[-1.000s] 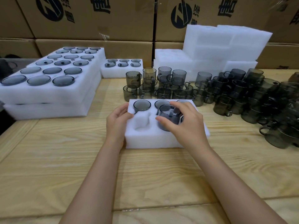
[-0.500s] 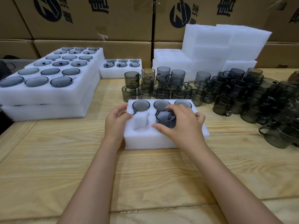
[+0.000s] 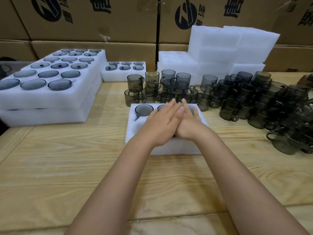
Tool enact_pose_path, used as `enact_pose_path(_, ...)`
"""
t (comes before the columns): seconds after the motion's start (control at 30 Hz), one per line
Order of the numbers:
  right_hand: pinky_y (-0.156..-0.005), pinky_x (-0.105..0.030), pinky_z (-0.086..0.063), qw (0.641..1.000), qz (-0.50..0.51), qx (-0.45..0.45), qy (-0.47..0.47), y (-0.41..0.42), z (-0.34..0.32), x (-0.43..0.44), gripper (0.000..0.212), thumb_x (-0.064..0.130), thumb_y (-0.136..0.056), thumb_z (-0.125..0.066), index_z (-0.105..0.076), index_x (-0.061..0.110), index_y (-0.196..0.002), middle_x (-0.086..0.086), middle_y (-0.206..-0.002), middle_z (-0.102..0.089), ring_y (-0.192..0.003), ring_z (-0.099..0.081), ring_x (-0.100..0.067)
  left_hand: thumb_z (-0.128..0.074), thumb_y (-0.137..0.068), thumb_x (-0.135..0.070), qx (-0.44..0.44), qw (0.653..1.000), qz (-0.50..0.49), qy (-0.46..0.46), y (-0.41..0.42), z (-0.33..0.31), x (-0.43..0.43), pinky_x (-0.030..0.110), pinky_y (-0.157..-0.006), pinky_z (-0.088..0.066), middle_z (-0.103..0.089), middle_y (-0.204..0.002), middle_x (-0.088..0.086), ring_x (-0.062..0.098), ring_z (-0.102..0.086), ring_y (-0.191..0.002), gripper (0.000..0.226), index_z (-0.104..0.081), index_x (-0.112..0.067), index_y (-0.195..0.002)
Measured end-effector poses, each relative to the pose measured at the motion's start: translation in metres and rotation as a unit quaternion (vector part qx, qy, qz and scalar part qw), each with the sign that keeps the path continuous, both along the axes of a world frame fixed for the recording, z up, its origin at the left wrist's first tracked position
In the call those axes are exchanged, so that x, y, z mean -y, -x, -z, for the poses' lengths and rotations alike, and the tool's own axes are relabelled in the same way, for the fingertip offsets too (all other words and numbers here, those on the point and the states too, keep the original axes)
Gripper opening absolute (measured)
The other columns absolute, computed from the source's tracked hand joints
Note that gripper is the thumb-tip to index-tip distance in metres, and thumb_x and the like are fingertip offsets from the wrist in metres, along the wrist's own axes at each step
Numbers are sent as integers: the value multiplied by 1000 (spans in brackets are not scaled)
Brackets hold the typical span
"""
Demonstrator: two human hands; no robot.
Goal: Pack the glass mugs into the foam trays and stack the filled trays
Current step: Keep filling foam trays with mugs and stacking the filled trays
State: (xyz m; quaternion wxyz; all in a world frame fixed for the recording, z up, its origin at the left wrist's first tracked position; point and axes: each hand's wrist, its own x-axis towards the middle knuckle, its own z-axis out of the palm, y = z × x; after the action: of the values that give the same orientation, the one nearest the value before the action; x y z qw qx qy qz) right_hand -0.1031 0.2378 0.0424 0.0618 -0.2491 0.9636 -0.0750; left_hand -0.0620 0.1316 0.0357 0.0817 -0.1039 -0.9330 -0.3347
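Foam tray — left hand, right hand laid flat, overlapping (fingers straight); loose mugs just behind.

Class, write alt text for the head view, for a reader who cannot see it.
A left hand and right hand lie flat, overlapping, over a foam tray of glass mugs on a wooden table. Loose mugs stand behind and right; filled trays stack left.

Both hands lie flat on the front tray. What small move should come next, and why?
Probably lift the right hand and reach for one of the loose mugs behind the foam tray: both hands lie flat, holding nothing, and the near-left pocket beside the left hand seems empty.
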Motion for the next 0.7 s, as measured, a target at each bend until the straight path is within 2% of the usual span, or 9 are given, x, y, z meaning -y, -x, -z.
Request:
enact_pose_path(0.07,-111,-54,18,1000,2,3,-29,2,5,0,71,49,-93,-40,7,44,-147,11,-157,15,-140,29,-22,-11,-100,-49,42,998,-2,56,6,6,2,33,-119,1,-6,-160,-11,2,-2,-145,56,-17,-28,-152)
enact_pose_path(0.17,-109,-57,19,996,15,0,-86,5,3,3,77,57,-91,-37,14,42,-145,9,-156,21,-140,28,-24,-9,-99,-51,68,996,-5,59,8,6,5,30,-117,3,-1,-160,-13,4,3,-146,57,-9,-30,-152)
enact_pose_path(0.3,-110,-57,14,998,16,1,-69,2,6,2,78,58,-91,-37,15,41,-145,6,-157,20,-144,15,-28,-6,-97,-55,73,990,-33,114,3,6,3,33,-117,8,1,-161,-12,7,6,-147,59,-5,-34,-153)
enact_pose_path(0.43,-109,-58,13,999,23,-22,-38,2,10,2,61,55,-94,-25,0,42,-148,3,-158,14,-145,4,-29,-11,-96,-56,-33,971,-105,210,-7,7,17,44,-116,12,-13,-160,-5,11,-3,-147,59,-20,-34,-150)
enact_pose_path(0.47,-110,-57,12,999,30,-30,-21,2,12,3,54,51,-96,-19,-6,41,-148,3,-159,11,-145,2,-29,-20,-98,-53,-82,976,-127,154,-11,7,24,42,-118,3,-22,-158,-4,10,-13,-146,56,-30,-30,-148)
enact_pose_path(0.53,-110,-56,12,998,39,-39,3,2,14,4,49,47,-98,-10,-15,38,-147,3,-159,6,-145,-3,-28,-40,-96,-44,-171,959,-193,-116,-17,8,41,25,-112,-25,-47,-143,-1,3,-40,-131,46,-49,-20,-135)
enact_pose_path(0.6,-110,-56,11,998,41,-41,5,2,15,4,50,46,-98,-9,-16,37,-147,3,-159,5,-145,-4,-28,-50,-95,-31,-202,852,-261,-407,-22,15,57,12,-100,-36,-57,-131,-1,-6,-51,-112,31,-56,-19,-124)
enact_pose_path(0.63,-110,-56,11,998,40,-42,6,2,16,4,50,46,-98,-8,-16,37,-147,3,-159,5,-144,-5,-28,-51,-96,-25,-176,800,-282,-500,-24,20,63,17,-103,-37,-57,-133,1,-2,-52,-115,28,-54,-19,-124)
enact_pose_path(0.7,-110,-56,11,998,39,-46,4,2,16,4,50,46,-98,-9,-17,36,-146,3,-159,4,-144,-7,-28,-51,-97,-15,-103,756,-283,-581,-24,33,68,27,-107,-36,-51,-140,7,11,-49,-126,35,-48,-16,-132)
